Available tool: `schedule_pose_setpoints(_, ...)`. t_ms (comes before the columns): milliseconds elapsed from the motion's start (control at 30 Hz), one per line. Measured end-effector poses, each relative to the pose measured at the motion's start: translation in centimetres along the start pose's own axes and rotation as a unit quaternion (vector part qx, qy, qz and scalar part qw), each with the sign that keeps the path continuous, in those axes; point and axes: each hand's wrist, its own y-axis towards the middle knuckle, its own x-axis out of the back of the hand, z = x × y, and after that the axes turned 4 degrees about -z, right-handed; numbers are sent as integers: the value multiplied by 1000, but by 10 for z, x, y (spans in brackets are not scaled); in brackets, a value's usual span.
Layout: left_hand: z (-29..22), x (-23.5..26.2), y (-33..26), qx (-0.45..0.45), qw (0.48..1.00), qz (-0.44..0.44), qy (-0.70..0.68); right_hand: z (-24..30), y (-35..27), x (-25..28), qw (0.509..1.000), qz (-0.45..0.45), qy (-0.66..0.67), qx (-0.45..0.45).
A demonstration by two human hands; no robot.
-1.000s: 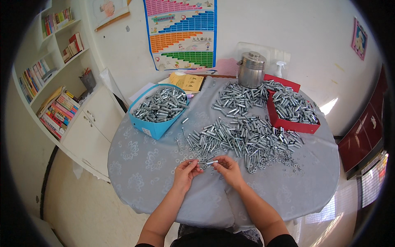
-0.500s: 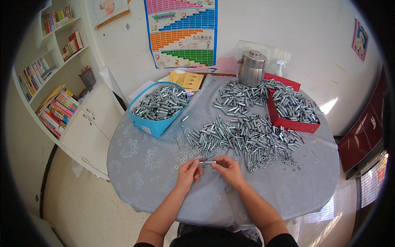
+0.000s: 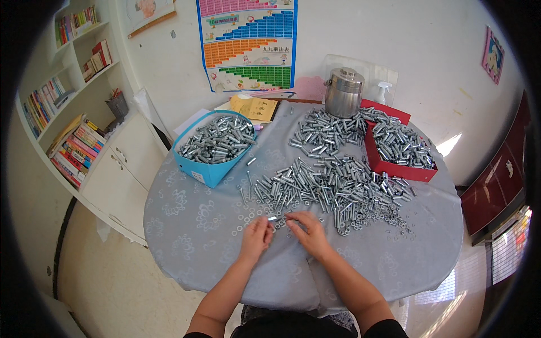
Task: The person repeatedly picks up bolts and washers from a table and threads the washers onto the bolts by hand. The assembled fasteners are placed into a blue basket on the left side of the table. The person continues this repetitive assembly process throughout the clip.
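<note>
Both hands pinch one small metal bolt [image 3: 277,217] lying crosswise between them, left hand [image 3: 256,239] and right hand [image 3: 307,234] equally near, above the tabletop [image 3: 191,225].

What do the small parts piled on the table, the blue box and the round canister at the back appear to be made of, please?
Small parts: apparently plated steel, judging by the bright silvery shine.
Blue box: probably cardboard, with matte, flat folded walls.
Canister: likely stainless steel, with a brushed grey sheen and a lid with a knob.
Both hands seem to hold one such part between them.
</note>
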Motion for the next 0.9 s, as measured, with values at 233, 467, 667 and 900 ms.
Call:
schedule_pose_setpoints(233,-8,12,7,5,995,-69,-71,-3,-1,-5,961,73,-221,151)
schedule_pose_setpoints(467,-8,13,5,11,996,-61,-64,-8,1,-1,971,8,-225,79)
schedule_pose_setpoints(667,-9,8,3,7,996,-63,-69,-10,1,-3,974,19,-203,96)
schedule_pose_setpoints(900,-10,7,2,6,995,-68,-66,-10,2,-6,978,20,-187,85)
